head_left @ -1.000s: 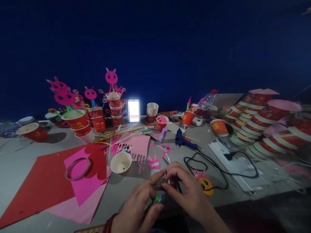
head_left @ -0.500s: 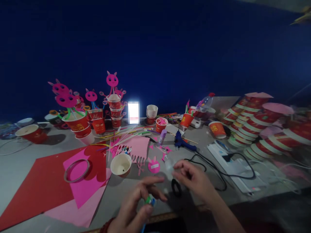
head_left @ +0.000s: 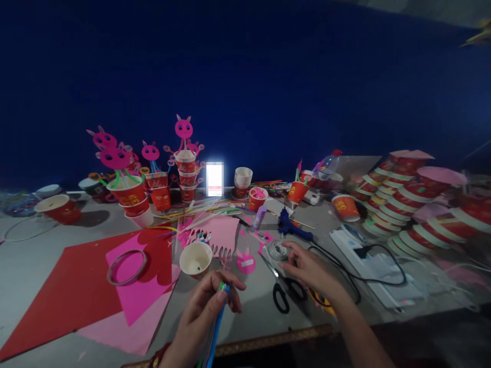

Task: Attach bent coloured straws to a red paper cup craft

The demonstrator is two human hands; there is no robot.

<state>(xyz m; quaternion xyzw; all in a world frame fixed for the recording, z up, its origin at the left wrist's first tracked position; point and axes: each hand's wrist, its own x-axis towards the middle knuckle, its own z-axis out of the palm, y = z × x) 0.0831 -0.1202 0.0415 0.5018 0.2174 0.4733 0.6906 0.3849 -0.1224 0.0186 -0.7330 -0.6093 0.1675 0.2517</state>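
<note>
My left hand (head_left: pixel 209 301) is closed around a bundle of blue and green strips (head_left: pixel 215 327), low in the middle of the view. On the right, my right hand (head_left: pixel 305 266) has its thumb and fingers around the edge of a roll of clear tape (head_left: pixel 276 250) at the table surface. Black-handled scissors (head_left: pixel 282 286) lie between the hands, blades pointing up-left. Beyond my left hand stands a white-lined paper cup (head_left: pixel 195 259). A pink rabbit head cutout (head_left: pixel 246 262) with a small white strip on it lies near the tape.
Red and pink paper sheets (head_left: pixel 92 286) lie at left under a ring (head_left: pixel 127 267). Cups with pink figures (head_left: pixel 126 189) stand behind. A blue glue gun (head_left: pixel 289 226), its cable, a power strip (head_left: pixel 368 271) and leaning cup stacks (head_left: pixel 402 199) fill the right.
My right hand has come down, and the tape roll now rests at its fingertips. The scissors show in full. My left hand has shifted left and up, and its bundle shows more.
</note>
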